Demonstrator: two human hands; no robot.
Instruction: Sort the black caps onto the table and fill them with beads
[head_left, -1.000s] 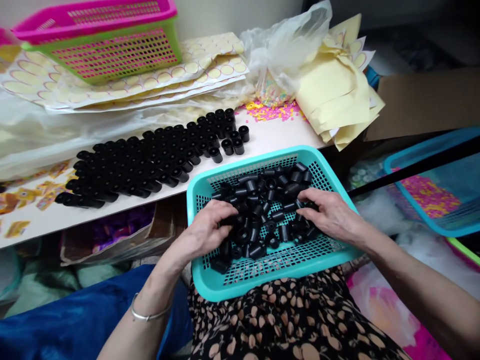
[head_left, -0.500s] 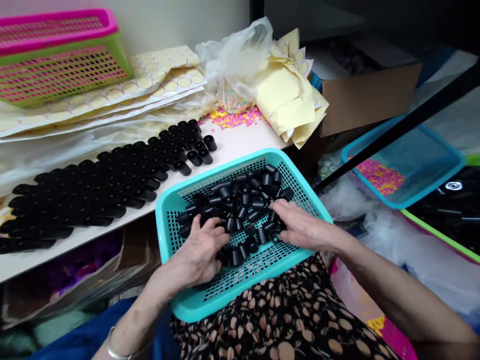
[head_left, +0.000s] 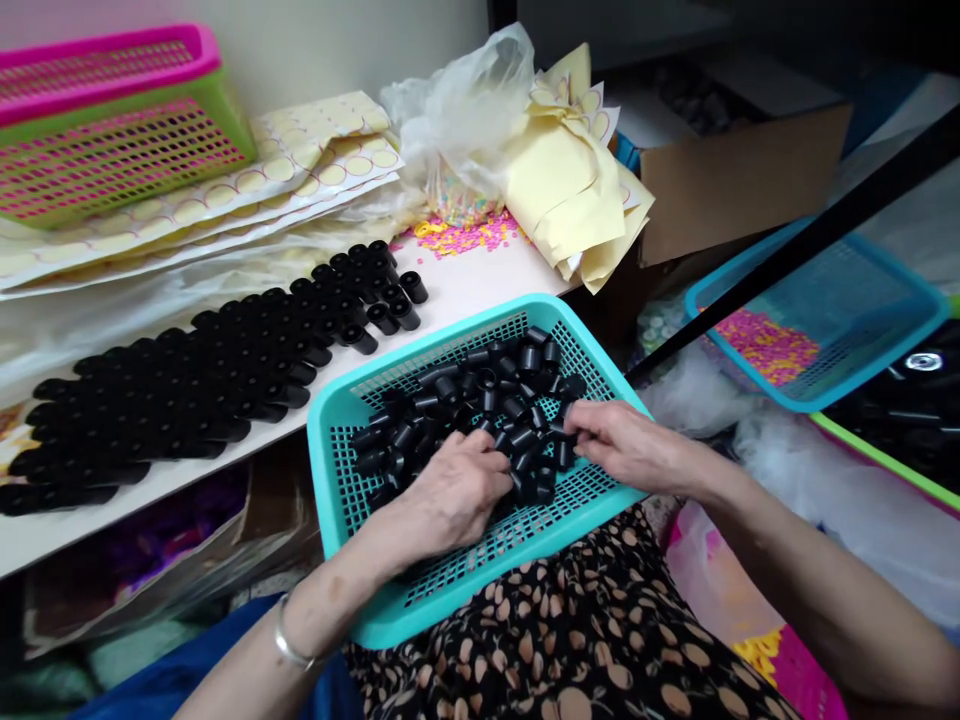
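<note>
A turquoise mesh basket (head_left: 330, 520) rests on my lap, partly filled with loose short black plastic caps (head_left: 450, 390), hollow and cylindrical. My left hand (head_left: 457, 490) is in the middle of the basket, its fingers curled down among the caps; what they hold is hidden. At the basket's right side, my right hand (head_left: 619, 440) pinches with thumb and forefinger at a black cap near the edge of the heap. On the table to the left, many similar black caps (head_left: 225, 370) stand upright in close rows.
Behind the rows lie sticker sheets (head_left: 315, 170) and a pink and green basket (head_left: 127, 150). Pink and yellow bits (head_left: 472, 235) lie by a plastic bag (head_left: 465, 110) and crumpled yellow paper (head_left: 570, 180). A cardboard box (head_left: 742, 180) and blue basket (head_left: 885, 330) are at the right.
My left hand has moved right and its fingers have curled in. My right hand's fingers have drawn together into a pinch. Caps near the hands have shifted within the basket.
</note>
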